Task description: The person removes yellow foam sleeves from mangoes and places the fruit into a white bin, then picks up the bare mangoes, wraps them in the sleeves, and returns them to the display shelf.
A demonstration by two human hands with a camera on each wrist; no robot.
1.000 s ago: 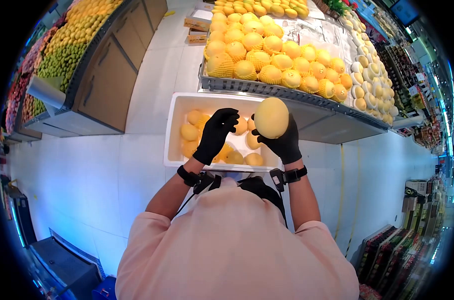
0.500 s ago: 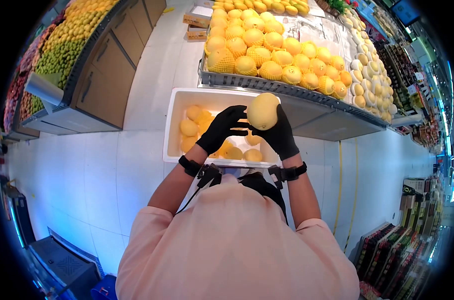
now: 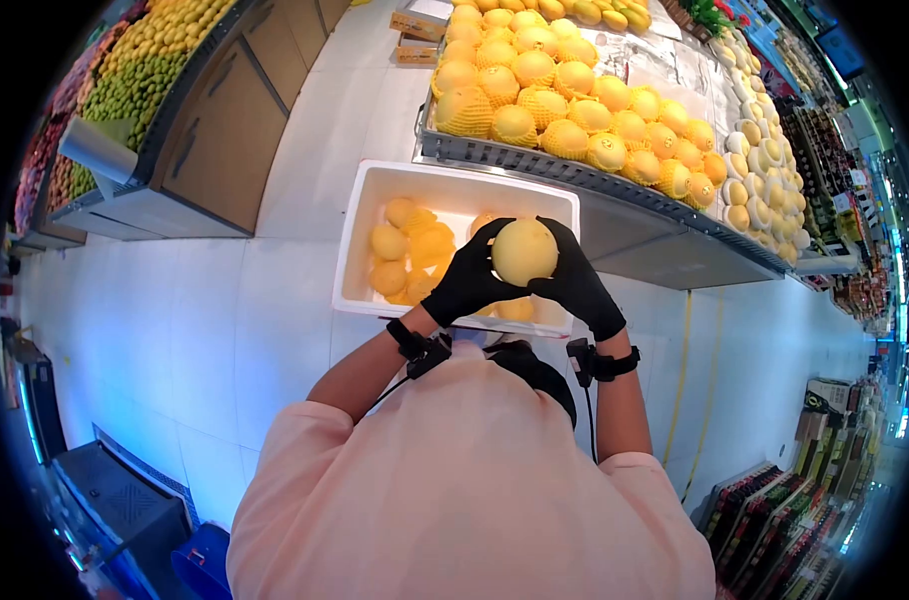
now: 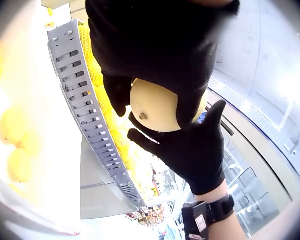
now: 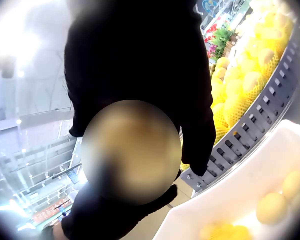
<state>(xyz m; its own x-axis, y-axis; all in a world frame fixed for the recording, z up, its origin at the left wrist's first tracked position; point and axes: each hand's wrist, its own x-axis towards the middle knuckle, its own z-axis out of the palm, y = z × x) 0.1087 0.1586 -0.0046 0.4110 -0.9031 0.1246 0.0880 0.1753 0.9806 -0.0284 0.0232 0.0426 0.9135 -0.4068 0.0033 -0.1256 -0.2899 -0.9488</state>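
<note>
A pale yellow melon (image 3: 525, 252) is held between both black-gloved hands, above the right part of a white foam box (image 3: 347, 240). My left hand (image 3: 469, 280) curls round its left side and my right hand (image 3: 585, 288) grips its right side. In the left wrist view, a small dark scar shows on the end of the melon (image 4: 157, 106), with fingers of both hands around it. The melon (image 5: 132, 155) looks blurred and close in the right wrist view. Several yellow melons (image 3: 389, 242) lie in the box, some with yellow foam netting.
Behind the box stands a display with a grey slotted edge (image 3: 575, 170), stacked with netted yellow melons (image 3: 565, 138). White-netted fruit (image 3: 760, 185) lines its right side. A fruit counter with drawers (image 3: 210, 120) stands at the left, crates (image 3: 765, 525) at the lower right.
My left hand has moved right and now grips the melon too. The melon has come down and been turned, its end showing more. My right hand keeps its hold.
</note>
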